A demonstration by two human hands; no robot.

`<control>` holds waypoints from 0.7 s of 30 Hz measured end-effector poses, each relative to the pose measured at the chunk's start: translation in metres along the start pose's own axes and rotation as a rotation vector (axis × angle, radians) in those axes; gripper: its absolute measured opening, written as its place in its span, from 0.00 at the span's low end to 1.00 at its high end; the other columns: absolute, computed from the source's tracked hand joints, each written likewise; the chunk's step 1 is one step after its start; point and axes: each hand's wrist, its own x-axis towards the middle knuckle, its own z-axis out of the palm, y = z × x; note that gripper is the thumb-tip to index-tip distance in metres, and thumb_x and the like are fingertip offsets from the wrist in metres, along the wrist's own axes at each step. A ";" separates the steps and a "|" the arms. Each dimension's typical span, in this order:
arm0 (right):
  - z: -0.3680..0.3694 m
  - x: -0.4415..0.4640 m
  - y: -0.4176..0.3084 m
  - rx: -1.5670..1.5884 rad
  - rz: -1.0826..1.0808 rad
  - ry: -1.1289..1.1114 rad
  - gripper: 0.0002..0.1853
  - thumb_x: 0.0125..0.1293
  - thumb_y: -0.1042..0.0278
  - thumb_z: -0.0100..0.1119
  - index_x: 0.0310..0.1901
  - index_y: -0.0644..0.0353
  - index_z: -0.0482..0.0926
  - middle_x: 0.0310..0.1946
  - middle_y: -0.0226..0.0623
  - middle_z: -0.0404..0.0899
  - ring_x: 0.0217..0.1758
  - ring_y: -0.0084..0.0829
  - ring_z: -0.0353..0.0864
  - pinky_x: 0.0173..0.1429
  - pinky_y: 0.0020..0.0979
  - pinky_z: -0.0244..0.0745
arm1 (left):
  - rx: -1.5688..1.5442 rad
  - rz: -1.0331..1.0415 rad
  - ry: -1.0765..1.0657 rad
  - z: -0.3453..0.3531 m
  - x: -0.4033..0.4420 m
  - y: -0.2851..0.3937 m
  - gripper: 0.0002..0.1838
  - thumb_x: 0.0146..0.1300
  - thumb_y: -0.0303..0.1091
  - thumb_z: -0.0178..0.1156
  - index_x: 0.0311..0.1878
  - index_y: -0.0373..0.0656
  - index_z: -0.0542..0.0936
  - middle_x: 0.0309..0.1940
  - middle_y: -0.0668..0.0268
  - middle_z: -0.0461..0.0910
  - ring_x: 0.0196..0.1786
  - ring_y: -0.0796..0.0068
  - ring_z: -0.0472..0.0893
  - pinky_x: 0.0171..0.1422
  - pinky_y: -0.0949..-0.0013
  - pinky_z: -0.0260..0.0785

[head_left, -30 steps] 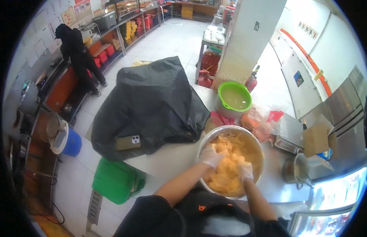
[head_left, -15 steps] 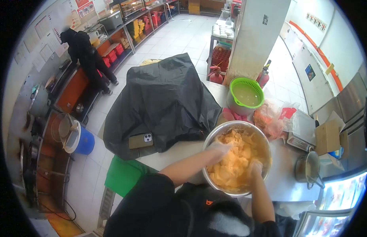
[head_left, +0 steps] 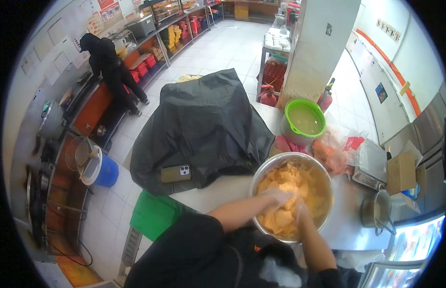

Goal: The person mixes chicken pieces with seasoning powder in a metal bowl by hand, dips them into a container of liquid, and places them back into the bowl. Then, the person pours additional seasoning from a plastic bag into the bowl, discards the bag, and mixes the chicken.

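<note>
A large metal bowl (head_left: 327,211) stands on the metal table and holds pieces of food (head_left: 304,180) in an orange coating. My left hand (head_left: 279,197), in a clear glove, is in the middle of the bowl, among the pieces. Close to it on the right, my right hand (head_left: 301,210), also gloved, reaches into the same food. Blur and the coating hide the fingers of both hands, so their grip cannot be made out.
Left of the bowl lies a black plastic sheet (head_left: 204,120) with a phone (head_left: 176,174). Behind stands a green basket (head_left: 304,117); a pot (head_left: 376,209), scale and open box are at right. A person (head_left: 112,69) stands at the left counter.
My hands have come closer together in the middle of the bowl, my left hand moving right and down. The view has shifted, so the surroundings sit further right than a second ago.
</note>
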 end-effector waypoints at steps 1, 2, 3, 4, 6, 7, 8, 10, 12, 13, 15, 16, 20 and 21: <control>0.005 -0.008 -0.006 0.013 0.035 0.032 0.27 0.76 0.47 0.46 0.69 0.55 0.68 0.56 0.42 0.79 0.53 0.44 0.82 0.58 0.52 0.80 | 0.088 0.027 0.026 0.002 0.003 -0.001 0.29 0.69 0.61 0.53 0.63 0.51 0.79 0.59 0.53 0.80 0.60 0.53 0.80 0.62 0.58 0.72; 0.008 -0.015 -0.012 0.026 0.072 0.064 0.27 0.76 0.47 0.46 0.69 0.55 0.68 0.56 0.42 0.79 0.53 0.45 0.83 0.58 0.51 0.80 | 0.146 0.043 0.049 0.004 0.004 -0.003 0.29 0.69 0.61 0.53 0.63 0.52 0.79 0.59 0.53 0.80 0.60 0.53 0.80 0.62 0.57 0.71; 0.008 -0.021 -0.017 0.025 0.075 0.061 0.27 0.76 0.47 0.46 0.69 0.55 0.68 0.56 0.42 0.79 0.53 0.45 0.83 0.58 0.51 0.80 | 0.142 0.024 0.028 -0.004 -0.006 0.008 0.30 0.68 0.62 0.53 0.63 0.53 0.79 0.60 0.53 0.80 0.61 0.53 0.79 0.64 0.57 0.71; 0.006 -0.029 -0.020 0.156 0.020 0.050 0.26 0.76 0.50 0.49 0.67 0.58 0.69 0.54 0.41 0.79 0.52 0.41 0.81 0.56 0.44 0.80 | 0.138 0.004 0.007 -0.013 -0.016 0.019 0.30 0.67 0.63 0.52 0.64 0.54 0.79 0.61 0.54 0.79 0.62 0.53 0.79 0.65 0.57 0.70; -0.013 -0.022 -0.017 0.236 -0.041 -0.006 0.25 0.74 0.55 0.54 0.66 0.60 0.70 0.55 0.40 0.78 0.55 0.36 0.79 0.57 0.36 0.78 | 0.132 -0.036 -0.076 -0.031 -0.037 0.036 0.32 0.66 0.65 0.52 0.64 0.56 0.78 0.62 0.54 0.78 0.64 0.53 0.78 0.67 0.56 0.68; -0.026 -0.010 -0.017 0.182 -0.055 -0.059 0.25 0.74 0.56 0.56 0.67 0.59 0.70 0.58 0.41 0.77 0.60 0.36 0.77 0.61 0.35 0.77 | 0.110 -0.071 -0.052 -0.039 -0.044 0.041 0.32 0.65 0.65 0.52 0.65 0.56 0.78 0.62 0.54 0.78 0.64 0.53 0.77 0.67 0.55 0.68; -0.035 -0.007 -0.020 0.154 -0.094 -0.074 0.25 0.73 0.56 0.55 0.67 0.58 0.71 0.58 0.41 0.77 0.60 0.36 0.77 0.61 0.36 0.76 | 0.084 -0.105 -0.051 -0.028 -0.045 0.044 0.33 0.65 0.65 0.53 0.65 0.56 0.78 0.63 0.53 0.77 0.64 0.53 0.77 0.67 0.53 0.69; -0.045 -0.003 -0.029 0.094 -0.186 -0.043 0.25 0.73 0.54 0.55 0.66 0.57 0.71 0.59 0.42 0.77 0.61 0.37 0.76 0.63 0.37 0.75 | 0.424 0.400 0.313 0.010 -0.006 0.004 0.22 0.69 0.52 0.55 0.58 0.50 0.80 0.49 0.60 0.84 0.54 0.65 0.82 0.61 0.61 0.73; -0.056 -0.003 -0.027 0.056 -0.224 0.010 0.26 0.72 0.52 0.55 0.66 0.56 0.72 0.60 0.44 0.76 0.62 0.37 0.76 0.64 0.38 0.73 | 0.840 0.194 0.066 0.000 -0.003 -0.013 0.16 0.64 0.44 0.55 0.43 0.46 0.86 0.41 0.56 0.85 0.46 0.60 0.84 0.49 0.52 0.75; -0.061 -0.005 -0.024 0.047 -0.233 0.035 0.26 0.72 0.51 0.54 0.66 0.55 0.73 0.61 0.44 0.76 0.62 0.37 0.75 0.65 0.39 0.72 | 0.816 0.142 0.144 -0.006 -0.016 -0.007 0.14 0.66 0.42 0.56 0.45 0.45 0.84 0.40 0.58 0.84 0.43 0.64 0.83 0.48 0.54 0.77; -0.066 -0.007 -0.020 0.027 -0.249 0.061 0.26 0.71 0.50 0.54 0.66 0.54 0.73 0.62 0.46 0.75 0.63 0.37 0.75 0.67 0.40 0.70 | 1.077 0.150 0.234 -0.010 -0.019 -0.013 0.14 0.68 0.42 0.60 0.48 0.42 0.81 0.39 0.59 0.82 0.41 0.67 0.82 0.46 0.55 0.79; -0.063 -0.007 -0.015 0.016 -0.243 0.067 0.26 0.71 0.49 0.54 0.65 0.54 0.74 0.62 0.46 0.75 0.64 0.37 0.75 0.68 0.41 0.70 | 1.076 0.159 0.198 -0.017 -0.022 -0.008 0.14 0.68 0.42 0.60 0.48 0.42 0.81 0.39 0.59 0.82 0.41 0.67 0.82 0.46 0.55 0.79; -0.049 -0.007 0.006 -0.298 -0.025 0.152 0.22 0.73 0.57 0.51 0.64 0.56 0.74 0.61 0.45 0.77 0.61 0.35 0.77 0.66 0.39 0.73 | -0.120 -0.373 0.004 -0.004 -0.002 -0.024 0.21 0.71 0.46 0.53 0.58 0.43 0.81 0.62 0.52 0.77 0.65 0.57 0.75 0.71 0.55 0.62; -0.042 -0.002 0.015 -0.366 -0.030 0.183 0.20 0.75 0.59 0.49 0.63 0.57 0.74 0.60 0.44 0.77 0.59 0.35 0.78 0.64 0.38 0.76 | -0.410 -0.435 0.038 -0.004 -0.018 -0.002 0.26 0.70 0.49 0.57 0.64 0.41 0.76 0.66 0.50 0.72 0.67 0.58 0.73 0.70 0.57 0.63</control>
